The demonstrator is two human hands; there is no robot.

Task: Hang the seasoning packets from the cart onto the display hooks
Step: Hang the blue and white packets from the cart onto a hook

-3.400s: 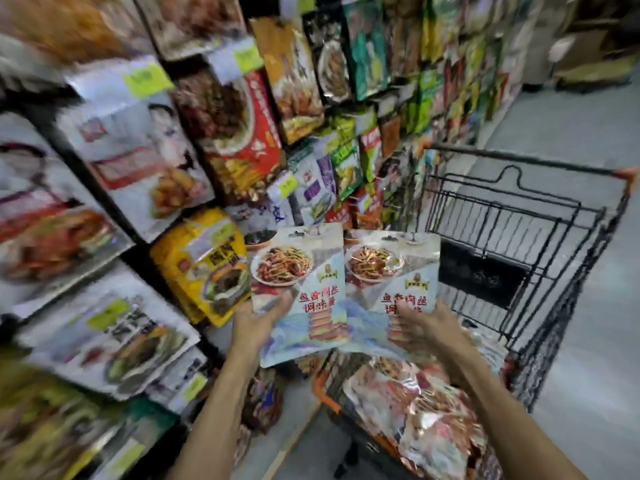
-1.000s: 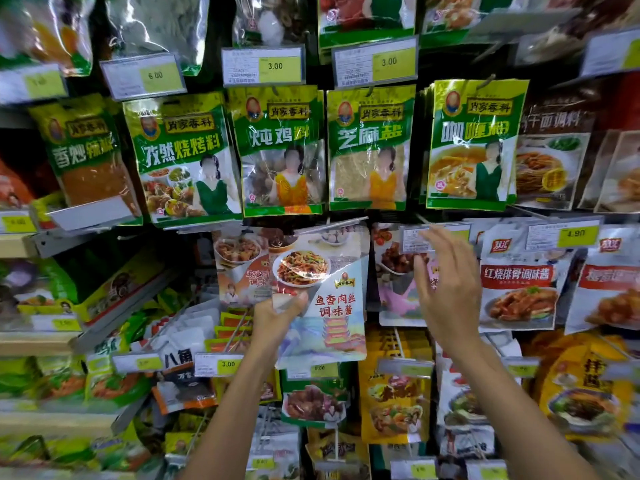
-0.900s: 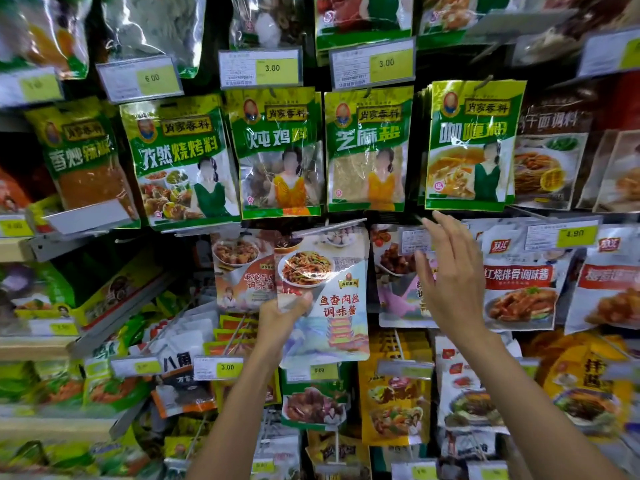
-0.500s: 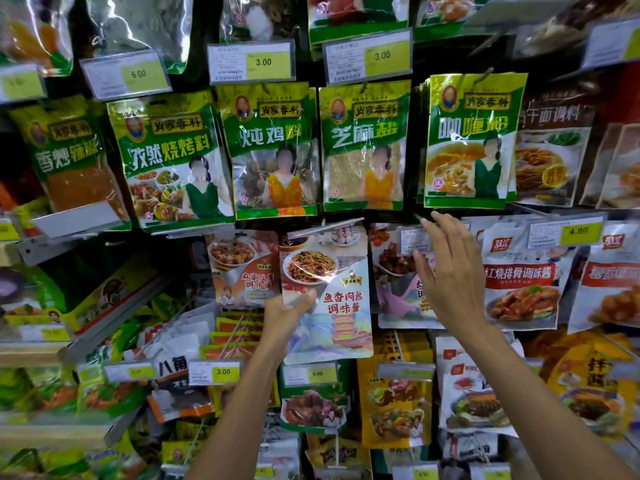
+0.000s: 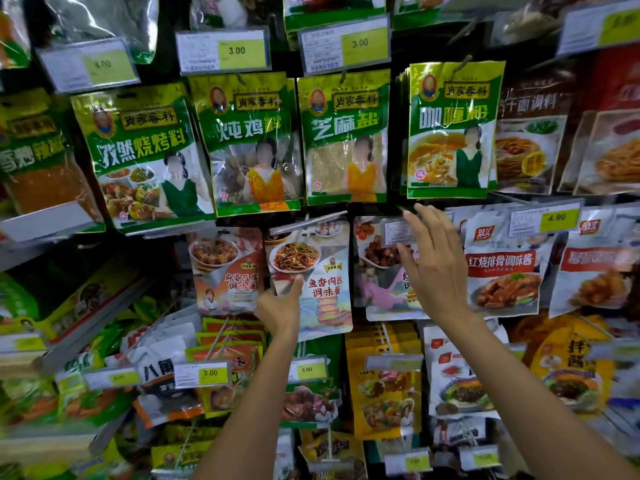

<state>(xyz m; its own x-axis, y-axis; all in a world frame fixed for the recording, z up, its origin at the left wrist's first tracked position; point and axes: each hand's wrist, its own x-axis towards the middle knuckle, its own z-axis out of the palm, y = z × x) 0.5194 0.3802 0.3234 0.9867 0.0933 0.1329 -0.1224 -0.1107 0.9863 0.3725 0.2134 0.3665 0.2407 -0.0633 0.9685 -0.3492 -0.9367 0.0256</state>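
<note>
My left hand (image 5: pixel 280 308) pinches a seasoning packet (image 5: pixel 322 271) by its lower left edge, thumb on the front. The packet shows a plate of shredded pork and red lettering. It is held upright against the display, its top edge at a metal hook arm (image 5: pixel 308 221) that sticks out under the green packets. My right hand (image 5: pixel 437 268) is raised beside it with straight fingers and holds nothing. It hangs in front of a pink packet (image 5: pixel 381 296), fingertips near a small price tag (image 5: pixel 394 232). The cart is out of view.
Green spice packets (image 5: pixel 346 140) hang in a row just above. An orange tofu-sauce packet (image 5: pixel 225 271) hangs to the left, a red rib-sauce packet (image 5: pixel 502 268) to the right. Price tags (image 5: pixel 207 374) and more packets crowd the lower rows.
Earlier both hands held two packets over the cart. Now I face the display with one packet in my left hand, nudged slightly up and right. My right hand holds nothing.
</note>
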